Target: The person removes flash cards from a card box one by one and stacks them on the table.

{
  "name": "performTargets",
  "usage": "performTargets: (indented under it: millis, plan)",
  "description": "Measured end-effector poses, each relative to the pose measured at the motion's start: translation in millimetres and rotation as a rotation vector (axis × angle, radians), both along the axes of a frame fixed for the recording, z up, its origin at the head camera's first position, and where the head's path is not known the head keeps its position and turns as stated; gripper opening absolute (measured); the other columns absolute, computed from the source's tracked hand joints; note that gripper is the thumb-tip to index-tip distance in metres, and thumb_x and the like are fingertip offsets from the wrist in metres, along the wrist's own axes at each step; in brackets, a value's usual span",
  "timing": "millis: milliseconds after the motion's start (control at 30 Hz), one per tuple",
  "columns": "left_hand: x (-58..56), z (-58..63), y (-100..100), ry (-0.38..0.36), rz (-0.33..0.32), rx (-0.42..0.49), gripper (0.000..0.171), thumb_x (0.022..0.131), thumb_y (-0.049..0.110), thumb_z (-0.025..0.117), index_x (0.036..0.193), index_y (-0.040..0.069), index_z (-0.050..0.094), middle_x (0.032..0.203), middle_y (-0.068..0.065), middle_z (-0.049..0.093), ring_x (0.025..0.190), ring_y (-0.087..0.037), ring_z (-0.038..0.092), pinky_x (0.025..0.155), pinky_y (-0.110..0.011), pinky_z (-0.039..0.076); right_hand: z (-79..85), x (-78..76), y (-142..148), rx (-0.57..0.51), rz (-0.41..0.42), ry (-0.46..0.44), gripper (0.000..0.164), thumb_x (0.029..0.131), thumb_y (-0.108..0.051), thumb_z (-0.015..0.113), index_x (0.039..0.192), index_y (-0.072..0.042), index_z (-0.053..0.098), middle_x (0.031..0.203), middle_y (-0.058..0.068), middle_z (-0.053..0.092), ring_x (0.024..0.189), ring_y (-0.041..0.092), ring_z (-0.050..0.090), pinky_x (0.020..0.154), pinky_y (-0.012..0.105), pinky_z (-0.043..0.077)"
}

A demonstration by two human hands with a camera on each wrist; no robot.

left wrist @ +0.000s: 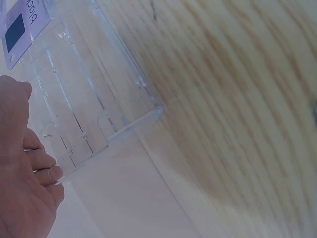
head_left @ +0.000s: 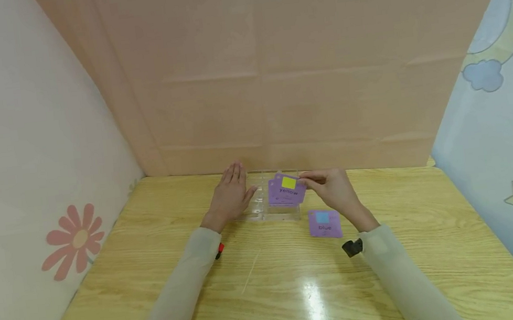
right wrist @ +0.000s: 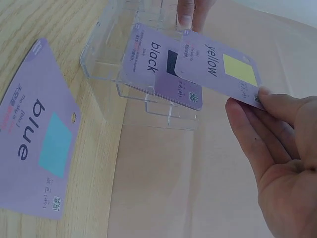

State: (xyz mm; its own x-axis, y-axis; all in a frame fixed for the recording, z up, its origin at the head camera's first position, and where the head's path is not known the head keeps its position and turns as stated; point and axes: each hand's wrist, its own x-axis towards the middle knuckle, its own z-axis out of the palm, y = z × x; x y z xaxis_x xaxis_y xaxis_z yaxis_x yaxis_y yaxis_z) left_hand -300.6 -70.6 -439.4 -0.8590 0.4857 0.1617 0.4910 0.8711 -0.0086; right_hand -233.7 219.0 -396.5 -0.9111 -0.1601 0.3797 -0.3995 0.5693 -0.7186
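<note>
My right hand (head_left: 333, 187) pinches the right edge of a purple flashcard marked "yellow" (right wrist: 218, 64) between thumb and fingers. That card overlaps a second purple card, marked "black" (right wrist: 148, 62), which leans in a clear plastic tiered rack (head_left: 284, 216). Fairly straight fingers of my left hand (head_left: 232, 194) lie at the rack's left side, and in the left wrist view its fingertips (left wrist: 55, 174) are right at the rack's edge. A third purple card, reading "blue" (head_left: 324, 224), is on the table just below my right hand.
The rack stands at the back of the wooden table (head_left: 271, 285), close to a tan backdrop (head_left: 278, 99). Patterned fabric walls rise at left and right, one with a red flower (head_left: 77, 238).
</note>
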Motion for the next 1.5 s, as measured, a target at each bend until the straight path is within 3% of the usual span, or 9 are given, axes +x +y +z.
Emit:
performTargets:
  millis: [267,433,633,767,967,1133,1500]
  plan:
    - [0.4,-0.4,0,0.009,0.004,-0.008,0.076,0.114,0.047,0.034,0.163,-0.011,0.022,0.172,-0.028,0.023,0.163,-0.039,0.023,0.136,-0.047,0.018,-0.9,2.0,7,-0.101,0.025,-0.064,0.018,0.098,-0.007,0.073,0.112,0.000,0.081,0.111,0.021,0.080,0.091,0.035,0.081,0.075,0.024,0.065]
    - [0.5,1.1,0,0.013,-0.002,-0.001,0.076,0.114,0.046,0.036,0.162,-0.011,0.023,0.171,-0.029,0.024,0.163,-0.039,0.024,0.136,-0.048,0.019,-3.7,3.4,14,-0.132,0.024,-0.110,0.019,0.099,-0.015,0.074,0.111,-0.003,0.082,0.106,0.019,0.081,0.087,0.036,0.081,0.074,0.019,0.064]
    - [1.1,1.3,0,-0.003,0.000,-0.007,0.076,0.114,0.046,0.035,0.163,-0.010,0.021,0.172,-0.029,0.023,0.164,-0.038,0.020,0.136,-0.048,0.017,-7.9,4.7,23,-0.139,0.017,-0.169,0.025,0.100,-0.023,0.073,0.114,-0.004,0.081,0.106,0.019,0.081,0.087,0.025,0.082,0.076,0.021,0.064]
    - [1.4,1.4,0,0.002,0.002,-0.014,0.076,0.114,0.047,0.034,0.163,-0.010,0.021,0.171,-0.028,0.024,0.164,-0.038,0.021,0.136,-0.047,0.017,-8.1,7.2,28,-0.164,0.017,-0.203,0.026,0.101,-0.023,0.072,0.115,-0.003,0.080,0.108,0.021,0.080,0.090,0.030,0.081,0.077,0.022,0.065]
    - [0.9,2.3,2,0.014,-0.001,-0.003,0.075,0.114,0.045,0.038,0.162,-0.011,0.023,0.171,-0.029,0.026,0.163,-0.038,0.023,0.136,-0.047,0.019,-10.3,9.1,33,-0.171,0.000,-0.228,0.027,0.101,-0.023,0.072,0.116,-0.002,0.080,0.110,0.022,0.080,0.089,0.026,0.082,0.077,0.023,0.065]
    - [0.7,1.6,2,0.012,0.001,-0.012,0.075,0.114,0.045,0.037,0.163,-0.010,0.023,0.171,-0.029,0.025,0.163,-0.038,0.023,0.136,-0.047,0.018,-12.6,10.9,37,-0.163,-0.005,-0.251,0.029,0.102,-0.021,0.071,0.119,0.001,0.078,0.112,0.024,0.079,0.092,0.032,0.081,0.078,0.021,0.065]
    - [0.7,1.0,3,0.008,0.006,-0.024,0.075,0.114,0.046,0.034,0.163,-0.010,0.022,0.171,-0.028,0.025,0.163,-0.038,0.023,0.136,-0.046,0.017,-21.9,10.8,50,-0.147,0.022,-0.260,0.029,0.105,-0.016,0.065,0.123,0.005,0.074,0.113,0.028,0.077,0.089,0.025,0.081,0.077,0.025,0.066]
